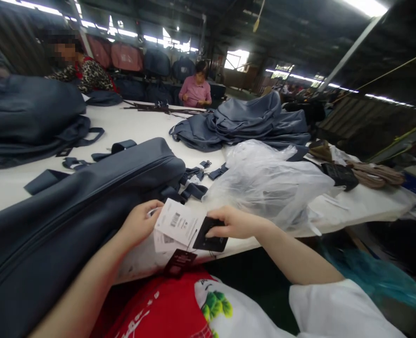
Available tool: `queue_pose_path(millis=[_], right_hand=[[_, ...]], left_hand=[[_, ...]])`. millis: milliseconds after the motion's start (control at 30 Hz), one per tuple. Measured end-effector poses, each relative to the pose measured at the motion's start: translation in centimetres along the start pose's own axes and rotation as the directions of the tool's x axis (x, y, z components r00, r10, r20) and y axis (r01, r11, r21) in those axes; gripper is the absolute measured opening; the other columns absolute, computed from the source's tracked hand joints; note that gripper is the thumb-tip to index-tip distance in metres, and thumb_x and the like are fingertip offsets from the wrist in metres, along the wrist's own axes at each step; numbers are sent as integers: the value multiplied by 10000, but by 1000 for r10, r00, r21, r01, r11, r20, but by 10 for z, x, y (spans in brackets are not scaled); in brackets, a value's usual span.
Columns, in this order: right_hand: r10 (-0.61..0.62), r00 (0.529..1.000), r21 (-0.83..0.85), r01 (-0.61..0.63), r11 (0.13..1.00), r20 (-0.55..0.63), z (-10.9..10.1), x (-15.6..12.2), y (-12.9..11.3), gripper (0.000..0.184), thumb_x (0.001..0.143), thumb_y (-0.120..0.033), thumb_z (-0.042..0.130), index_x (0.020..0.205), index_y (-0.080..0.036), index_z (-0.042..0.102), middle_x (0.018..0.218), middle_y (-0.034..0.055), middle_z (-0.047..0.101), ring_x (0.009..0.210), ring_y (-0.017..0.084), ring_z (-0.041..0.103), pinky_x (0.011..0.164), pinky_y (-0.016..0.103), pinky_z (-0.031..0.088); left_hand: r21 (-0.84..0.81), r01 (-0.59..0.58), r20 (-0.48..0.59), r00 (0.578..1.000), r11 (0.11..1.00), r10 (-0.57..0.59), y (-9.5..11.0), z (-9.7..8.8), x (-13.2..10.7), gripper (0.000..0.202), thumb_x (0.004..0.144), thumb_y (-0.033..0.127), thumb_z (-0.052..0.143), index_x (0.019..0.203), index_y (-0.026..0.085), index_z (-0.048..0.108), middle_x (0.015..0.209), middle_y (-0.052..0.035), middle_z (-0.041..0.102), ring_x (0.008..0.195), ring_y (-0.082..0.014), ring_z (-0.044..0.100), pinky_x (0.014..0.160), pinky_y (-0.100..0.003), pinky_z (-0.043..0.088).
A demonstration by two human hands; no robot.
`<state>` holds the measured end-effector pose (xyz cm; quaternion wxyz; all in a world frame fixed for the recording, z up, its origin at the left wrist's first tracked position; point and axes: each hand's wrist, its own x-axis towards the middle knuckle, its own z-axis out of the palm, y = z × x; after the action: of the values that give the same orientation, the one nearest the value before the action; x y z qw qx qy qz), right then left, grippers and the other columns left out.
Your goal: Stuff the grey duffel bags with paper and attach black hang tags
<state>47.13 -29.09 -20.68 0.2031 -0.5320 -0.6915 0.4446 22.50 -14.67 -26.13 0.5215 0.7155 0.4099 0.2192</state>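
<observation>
Navy fabric bag [88,202] lies across the white worktop [133,126] at left. Beside it, the left hand [139,225] pinches white barcode tags [177,225] and the right hand [234,223] pinches a black card [211,237]. The tags look bunched together, apparently not fastened to the bag.

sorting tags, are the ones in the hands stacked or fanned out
Fanned out: white barcode tag, black card and dark red tag each show separately.

head view | worn on the person | faces forward and down | near over white table [133,124] (wide-angle)
</observation>
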Motion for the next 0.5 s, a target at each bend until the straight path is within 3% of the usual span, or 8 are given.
queue_pose_path(millis=[100,167,267,333,500], right_hand=[[50,993,48,-45,998,-105,8,23,43,285,912,-371,542,1073,-167,658,984,43,718,856,167,661,729,241,503],[179,963,-135,-209,969,-202,8,32,70,328,957,-401,454,987,-168,683,922,50,725,815,170,664,701,245,494],[340,870,-412,-473,779,-356,6,38,99,482,985,-477,345,861,-172,697,860,88,723,806,208,667,702,284,472],[368,840,-459,-530,713,-399,6,39,107,521,987,-508,299,893,-181,694,895,110,725,845,237,672,726,310,464],[329,830,-472,-534,701,-451,12,37,100,458,998,-459,286,1011,-234,685,1026,79,723,937,237,667,785,312,451]], left_hand=[[35,9,-131,991,999,-4,-10,-5,2,377,806,489,554,945,156,665,723,-22,646,596,-154,532,522,-221,397],[98,-20,-198,980,995,39,-17,-8,4,391,811,501,563,978,162,660,775,-32,662,638,-159,555,561,-227,423],[193,-49,-156,985,980,79,-23,-9,8,400,811,526,557,971,179,674,841,-39,690,655,-168,581,589,-244,449],[257,-59,-104,991,964,88,-23,-8,9,396,816,538,536,922,187,684,825,-35,698,642,-173,587,586,-254,446],[329,-74,5,997,941,77,-16,-1,9,372,840,527,515,884,197,684,776,-21,706,604,-166,575,567,-256,414]])
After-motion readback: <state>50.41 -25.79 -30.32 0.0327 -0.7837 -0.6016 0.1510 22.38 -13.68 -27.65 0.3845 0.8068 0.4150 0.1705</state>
